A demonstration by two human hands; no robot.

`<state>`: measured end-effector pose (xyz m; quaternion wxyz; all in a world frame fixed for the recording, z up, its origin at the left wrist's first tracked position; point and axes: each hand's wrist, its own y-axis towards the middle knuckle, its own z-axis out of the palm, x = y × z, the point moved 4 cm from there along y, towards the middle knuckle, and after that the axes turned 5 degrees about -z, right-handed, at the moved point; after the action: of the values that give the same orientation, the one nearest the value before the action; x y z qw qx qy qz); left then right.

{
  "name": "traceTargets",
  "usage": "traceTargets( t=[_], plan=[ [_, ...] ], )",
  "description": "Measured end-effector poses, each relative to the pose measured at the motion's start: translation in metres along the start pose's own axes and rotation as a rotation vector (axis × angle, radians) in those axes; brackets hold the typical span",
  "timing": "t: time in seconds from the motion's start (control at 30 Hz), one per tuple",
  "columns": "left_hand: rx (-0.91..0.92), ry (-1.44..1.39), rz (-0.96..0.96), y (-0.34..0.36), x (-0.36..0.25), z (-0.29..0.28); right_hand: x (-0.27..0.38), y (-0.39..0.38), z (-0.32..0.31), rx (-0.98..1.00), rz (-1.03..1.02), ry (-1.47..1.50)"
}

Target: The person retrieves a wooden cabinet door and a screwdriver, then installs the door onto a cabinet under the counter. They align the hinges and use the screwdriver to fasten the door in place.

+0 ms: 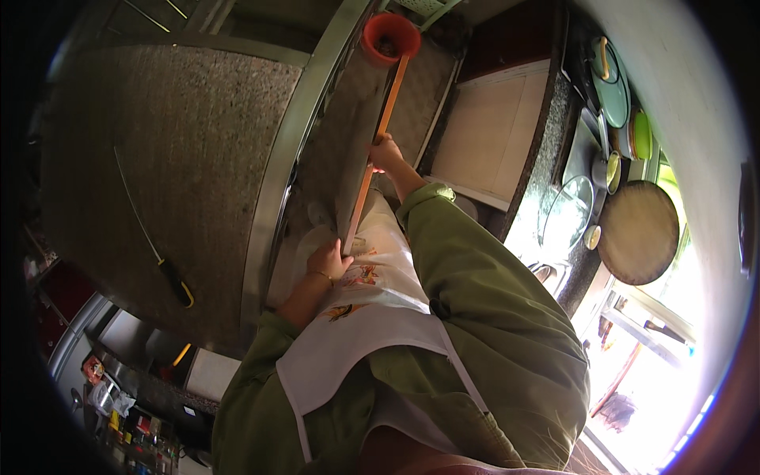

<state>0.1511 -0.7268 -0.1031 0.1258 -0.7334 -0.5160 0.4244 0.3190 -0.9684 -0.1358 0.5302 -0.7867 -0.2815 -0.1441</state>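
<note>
Both hands grip a long, narrow board with an orange edge (392,99), which runs from my apron up toward a red bucket (402,32) at the top of the view. My right hand (383,154) is wrapped round its middle, while my left hand (328,263) holds the lower end in front of the white apron (372,332). Whether the upper end touches the bucket, I cannot tell. On the dark speckled surface (206,119) to my left lies a long thin tool (176,281) with a black and yellow handle.
To the right, a counter (522,222) holds glass lids, pans and a round wooden board (637,233), beside a bright opening. A pale cabinet (491,131) stands below that counter. At the lower left, another counter bears several small containers and packages (134,412). A metal-edged frame (269,166) borders my left side.
</note>
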Motion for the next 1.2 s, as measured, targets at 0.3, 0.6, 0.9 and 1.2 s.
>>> traceTargets(
  t=[0.3, 0.6, 0.9, 1.2],
  plan=[
    [0.163, 0.113, -0.271, 0.037, -0.031, -0.021, 0.012, 0.044, -0.018, 0.089, -0.125, 0.016],
    [-0.275, 0.142, -0.246, 0.130, -0.060, -0.077, 0.095, 0.131, -0.074, 0.017, -0.166, 0.033],
    [-0.041, 0.058, -0.410, 0.205, -0.107, -0.144, 0.172, 0.183, -0.121, -0.048, -0.224, -0.010],
    [-0.237, 0.004, -0.422, 0.268, -0.131, -0.215, 0.236, 0.247, -0.160, -0.048, -0.341, 0.154]
  ],
)
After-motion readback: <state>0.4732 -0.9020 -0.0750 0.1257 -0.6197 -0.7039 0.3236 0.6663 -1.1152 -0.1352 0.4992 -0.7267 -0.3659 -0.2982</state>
